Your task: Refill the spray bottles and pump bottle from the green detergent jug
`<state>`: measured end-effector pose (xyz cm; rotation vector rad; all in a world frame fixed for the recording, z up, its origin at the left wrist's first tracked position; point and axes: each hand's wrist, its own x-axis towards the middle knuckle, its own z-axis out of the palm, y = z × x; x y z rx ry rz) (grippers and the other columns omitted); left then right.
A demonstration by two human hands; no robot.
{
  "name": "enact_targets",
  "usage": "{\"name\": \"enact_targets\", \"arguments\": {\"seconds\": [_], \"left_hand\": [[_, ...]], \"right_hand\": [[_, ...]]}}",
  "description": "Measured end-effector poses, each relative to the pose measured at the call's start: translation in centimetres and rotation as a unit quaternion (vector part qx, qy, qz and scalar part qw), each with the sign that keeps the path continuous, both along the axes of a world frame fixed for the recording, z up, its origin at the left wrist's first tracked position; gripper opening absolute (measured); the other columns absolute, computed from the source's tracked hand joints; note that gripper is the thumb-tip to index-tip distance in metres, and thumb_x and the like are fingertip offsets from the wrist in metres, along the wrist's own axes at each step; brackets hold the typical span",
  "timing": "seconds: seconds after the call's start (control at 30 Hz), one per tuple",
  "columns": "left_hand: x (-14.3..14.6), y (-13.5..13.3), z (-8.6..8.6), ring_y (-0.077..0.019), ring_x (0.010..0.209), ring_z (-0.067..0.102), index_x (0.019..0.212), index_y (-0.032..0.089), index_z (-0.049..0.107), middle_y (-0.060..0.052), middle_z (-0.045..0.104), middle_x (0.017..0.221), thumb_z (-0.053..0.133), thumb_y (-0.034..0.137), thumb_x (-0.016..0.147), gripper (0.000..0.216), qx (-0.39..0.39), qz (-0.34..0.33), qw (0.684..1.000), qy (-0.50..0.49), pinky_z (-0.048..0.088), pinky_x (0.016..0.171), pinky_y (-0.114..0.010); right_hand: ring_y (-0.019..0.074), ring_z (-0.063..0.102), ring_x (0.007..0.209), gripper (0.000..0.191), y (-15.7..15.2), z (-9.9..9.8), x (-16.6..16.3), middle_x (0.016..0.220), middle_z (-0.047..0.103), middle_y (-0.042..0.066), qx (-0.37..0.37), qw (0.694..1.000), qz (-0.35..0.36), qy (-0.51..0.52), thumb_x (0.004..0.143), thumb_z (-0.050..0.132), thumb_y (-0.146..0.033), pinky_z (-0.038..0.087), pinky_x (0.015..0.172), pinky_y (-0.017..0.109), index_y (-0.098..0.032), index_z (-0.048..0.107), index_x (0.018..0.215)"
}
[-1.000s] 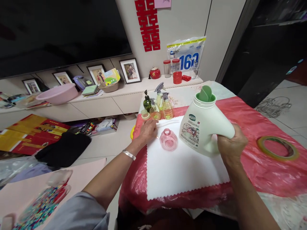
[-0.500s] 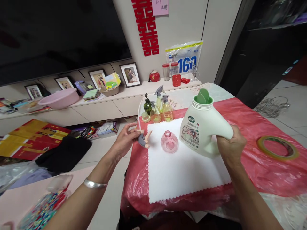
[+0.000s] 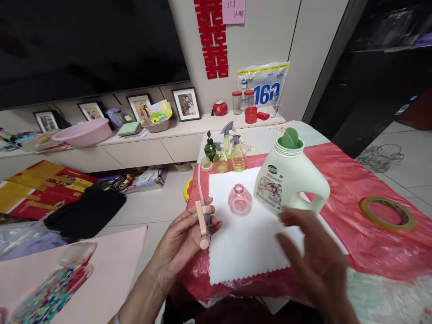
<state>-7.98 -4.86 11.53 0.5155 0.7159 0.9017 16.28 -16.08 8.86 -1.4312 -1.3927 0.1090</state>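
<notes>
Spray head [image 3: 203, 221], clamped left of centre by the left hand [image 3: 178, 245], should be held with tube [image 3: 200, 184] unbent, and the central pink bottle [image 3: 240, 201] left unbumped by the right hand [image 3: 319, 254], fingers apart, lower right.

The head camera faces forward and down above the near edge of the table [image 3: 337, 168], close to the left hand [image 3: 182, 243] and right hand [image 3: 319, 258].

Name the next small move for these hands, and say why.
Perhaps turn the spray head in the left hand so its tube points toward the pink bottle: the bottle stands uncapped, and the tube points away from it.
</notes>
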Motion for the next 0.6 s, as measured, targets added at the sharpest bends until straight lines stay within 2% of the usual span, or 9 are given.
{"name": "enact_targets", "arguments": {"seconds": [0.03, 0.1, 0.17, 0.23, 0.33, 0.47, 0.6], "left_hand": [[0.5, -0.6, -0.1, -0.0212, 0.083, 0.073, 0.103, 0.010, 0.070, -0.009, 0.076, 0.097, 0.081, 0.016, 0.071, 0.035, -0.005, 0.005, 1.000, -0.022, 0.060, 0.090, -0.040], [1.6, -1.7, -0.4, -0.0235, 0.094, 0.073, 0.101, 0.012, 0.071, -0.009, 0.076, 0.103, 0.082, 0.018, 0.072, 0.031, -0.014, 0.015, 0.998, -0.056, 0.059, 0.094, -0.040], [2.8, -2.9, -0.8, -0.0250, 0.103, 0.071, 0.100, 0.014, 0.072, -0.009, 0.075, 0.108, 0.085, 0.017, 0.069, 0.034, -0.021, 0.017, 0.997, -0.076, 0.058, 0.092, -0.036], [3.9, -4.0, -1.0, -0.0241, 0.103, 0.071, 0.101, 0.017, 0.073, -0.008, 0.075, 0.109, 0.089, 0.016, 0.063, 0.041, -0.031, 0.009, 0.995, -0.092, 0.059, 0.087, -0.031], [5.3, -5.2, -1.3, -0.0174, 0.092, 0.072, 0.097, 0.021, 0.073, -0.003, 0.075, 0.102, 0.091, 0.011, 0.058, 0.044, -0.053, 0.001, 0.992, -0.114, 0.058, 0.078, -0.023], [6.7, -5.9, -1.7, -0.0112, 0.079, 0.069, 0.090, 0.018, 0.073, -0.001, 0.072, 0.088, 0.092, 0.012, 0.059, 0.036, -0.049, -0.011, 0.991, -0.124, 0.056, 0.075, -0.019], [7.5, -6.3, -1.7, -0.0103, 0.081, 0.066, 0.094, 0.018, 0.073, -0.002, 0.071, 0.090, 0.091, 0.016, 0.063, 0.036, -0.043, -0.018, 0.992, -0.114, 0.054, 0.079, -0.020]], "right_hand": [[0.0220, 0.062, 0.105, 0.047, -0.2, 0.1, -1.5, 0.119, 0.061, 0.010, -0.021, 0.998, 0.066, -0.006, 0.087, 0.066, -0.027, 0.056, 0.087, 0.035, -0.024, 0.055, 0.133], [0.0227, 0.059, 0.113, 0.057, -0.3, 0.1, -4.2, 0.130, 0.055, 0.013, -0.044, 0.989, 0.139, -0.003, 0.086, 0.066, -0.027, 0.056, 0.090, 0.034, -0.023, 0.049, 0.140], [0.0223, 0.058, 0.116, 0.058, 0.0, -0.1, -6.1, 0.130, 0.054, 0.013, -0.026, 0.987, 0.159, 0.029, 0.087, 0.064, -0.025, 0.056, 0.092, 0.034, -0.021, 0.047, 0.142], [0.0211, 0.058, 0.116, 0.053, 0.3, -0.4, -7.3, 0.125, 0.056, 0.012, 0.020, 0.990, 0.133, 0.049, 0.087, 0.061, -0.019, 0.056, 0.093, 0.033, -0.021, 0.049, 0.139], [0.0179, 0.061, 0.108, 0.046, 0.8, -1.2, -7.6, 0.115, 0.061, 0.010, 0.079, 0.994, 0.071, 0.039, 0.088, 0.056, -0.011, 0.057, 0.087, 0.030, -0.021, 0.054, 0.133], [0.0172, 0.063, 0.099, 0.040, 1.0, -2.0, -6.8, 0.107, 0.065, 0.008, 0.082, 0.996, 0.037, 0.020, 0.090, 0.055, -0.011, 0.057, 0.079, 0.029, -0.022, 0.060, 0.128], [0.0184, 0.062, 0.099, 0.038, 0.7, -2.2, -5.8, 0.108, 0.065, 0.008, 0.074, 0.997, 0.019, 0.021, 0.089, 0.061, -0.016, 0.057, 0.078, 0.031, -0.023, 0.064, 0.126]]}}
